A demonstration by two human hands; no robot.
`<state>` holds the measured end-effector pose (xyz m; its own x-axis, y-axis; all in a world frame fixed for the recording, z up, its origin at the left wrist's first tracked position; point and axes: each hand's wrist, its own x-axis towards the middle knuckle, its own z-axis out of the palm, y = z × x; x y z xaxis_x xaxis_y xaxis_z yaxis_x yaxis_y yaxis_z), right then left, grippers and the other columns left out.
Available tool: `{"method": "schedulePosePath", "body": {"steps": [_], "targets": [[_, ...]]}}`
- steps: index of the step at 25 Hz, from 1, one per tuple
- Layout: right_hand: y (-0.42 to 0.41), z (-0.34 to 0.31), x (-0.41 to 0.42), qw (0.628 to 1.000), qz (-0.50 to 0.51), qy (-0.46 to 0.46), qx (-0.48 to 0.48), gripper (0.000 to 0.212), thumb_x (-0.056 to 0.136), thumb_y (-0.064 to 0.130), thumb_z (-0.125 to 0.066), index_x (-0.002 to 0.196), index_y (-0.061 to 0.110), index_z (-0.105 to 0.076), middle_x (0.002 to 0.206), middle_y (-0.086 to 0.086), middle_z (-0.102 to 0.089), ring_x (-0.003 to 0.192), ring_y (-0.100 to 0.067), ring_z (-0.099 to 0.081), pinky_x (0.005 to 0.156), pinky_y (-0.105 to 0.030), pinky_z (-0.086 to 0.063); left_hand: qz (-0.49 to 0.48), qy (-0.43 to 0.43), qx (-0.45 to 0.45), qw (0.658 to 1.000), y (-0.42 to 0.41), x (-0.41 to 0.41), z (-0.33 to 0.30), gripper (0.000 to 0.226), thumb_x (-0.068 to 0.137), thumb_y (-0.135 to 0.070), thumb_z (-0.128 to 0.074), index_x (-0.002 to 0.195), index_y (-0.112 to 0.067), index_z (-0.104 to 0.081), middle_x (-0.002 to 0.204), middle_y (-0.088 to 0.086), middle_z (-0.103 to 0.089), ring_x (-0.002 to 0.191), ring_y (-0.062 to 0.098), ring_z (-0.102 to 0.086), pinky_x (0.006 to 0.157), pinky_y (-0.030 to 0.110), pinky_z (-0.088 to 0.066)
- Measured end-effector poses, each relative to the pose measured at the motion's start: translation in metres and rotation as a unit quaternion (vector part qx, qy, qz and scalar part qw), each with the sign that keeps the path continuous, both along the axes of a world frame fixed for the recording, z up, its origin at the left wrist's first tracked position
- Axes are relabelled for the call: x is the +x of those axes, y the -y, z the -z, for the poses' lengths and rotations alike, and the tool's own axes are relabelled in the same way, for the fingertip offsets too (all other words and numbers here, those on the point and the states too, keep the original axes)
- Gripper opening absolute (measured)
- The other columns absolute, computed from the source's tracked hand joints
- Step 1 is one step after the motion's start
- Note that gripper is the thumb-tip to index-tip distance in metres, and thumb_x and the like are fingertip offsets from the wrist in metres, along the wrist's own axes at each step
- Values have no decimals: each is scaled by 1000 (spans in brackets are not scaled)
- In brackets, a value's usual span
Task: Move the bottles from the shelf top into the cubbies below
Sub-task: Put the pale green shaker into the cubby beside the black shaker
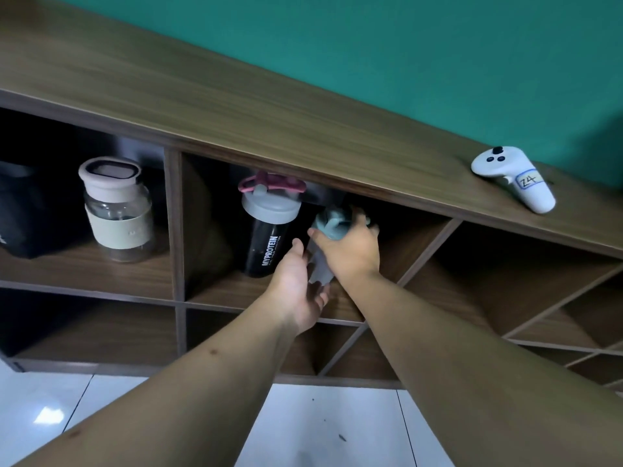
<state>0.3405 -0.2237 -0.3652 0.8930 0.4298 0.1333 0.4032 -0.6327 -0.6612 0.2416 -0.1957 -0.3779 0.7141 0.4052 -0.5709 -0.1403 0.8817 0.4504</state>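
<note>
A pale blue-grey bottle [320, 264] with a teal cap sits at the mouth of the middle cubby, held by both hands. My right hand [350, 247] grips it around the cap and upper body. My left hand [298, 288] cups its base from below. Right beside it on the left stands a black shaker bottle [266, 244] with a grey lid and pink loop. A clear glass bottle [118, 210] with a cream sleeve and pinkish lid stands in the left cubby. The wooden shelf top [209, 96] carries no bottles in view.
A white handheld controller [515, 178] with a label lies on the shelf top at the right. A dark object [20, 210] fills the left cubby's far side. Diagonal dividers form cubbies [505, 281] to the right. White tiled floor [320, 429] lies below.
</note>
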Motion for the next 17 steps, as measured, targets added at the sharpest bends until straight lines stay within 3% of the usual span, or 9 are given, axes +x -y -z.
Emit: {"method": "schedulePosePath", "body": {"steps": [3,6,7,9,10,11,13,15,17], "targets": [[1,5,-2,999,-15,-9,33,92,77,49,-83,152,23,-38,143,-14,-45,121,-37,-59,97,-37,-50,1,1,16,1000,-3,7,8,58,106,-61,-40,146,-26,-62,92,-1,-77,95,19,-69,120,43,-46],[8,9,-10,995,-36,-42,87,107,78,35,-87,160,29,-19,148,-1,-39,90,-14,-65,76,-4,-43,6,16,30,999,-6,8,12,56,106,-62,-36,135,-26,-67,121,2,-79,112,19,-71,117,43,-49],[11,12,-12,993,-32,-56,103,114,77,33,-88,162,29,-12,152,-1,-36,95,-11,-65,80,-2,-39,4,17,35,999,-6,8,12,53,107,-62,-36,127,-25,-69,124,4,-77,113,19,-71,114,42,-51],[15,19,-17,987,-5,-96,128,124,76,32,-88,162,32,0,161,-5,-32,129,-24,-56,98,-20,-38,5,15,39,999,-4,7,10,46,107,-60,-39,113,-25,-68,118,5,-77,110,20,-72,110,42,-52],[17,22,-21,982,16,-122,142,123,77,31,-87,162,32,2,161,-7,-34,137,-28,-50,104,-30,-39,0,14,39,999,-2,6,10,45,107,-60,-40,115,-24,-67,118,5,-76,112,21,-71,112,43,-50],[18,27,-24,976,36,-148,156,119,79,27,-84,162,32,1,160,-9,-39,137,-30,-50,106,-36,-41,-1,11,41,999,0,5,10,46,106,-60,-41,122,-25,-67,122,5,-75,119,23,-69,116,45,-47],[22,39,-31,960,48,-201,189,107,82,14,-75,163,31,-8,148,-7,-52,122,-24,-60,96,-35,-47,4,6,50,999,-1,5,11,50,106,-61,-42,136,-28,-65,131,4,-73,129,26,-65,118,49,-45],[25,45,-39,941,26,-252,226,88,85,9,-69,158,34,-28,129,2,-66,104,-13,-66,86,-29,-50,9,-4,62,998,-1,5,12,48,105,-62,-42,128,-29,-68,123,3,-76,121,25,-68,104,47,-51],[24,48,-40,927,15,-270,259,70,85,12,-69,146,38,-46,121,5,-72,104,-14,-70,86,-30,-53,18,-16,67,997,0,5,11,45,104,-64,-42,112,-29,-70,112,2,-76,108,24,-69,93,48,-48]]}}
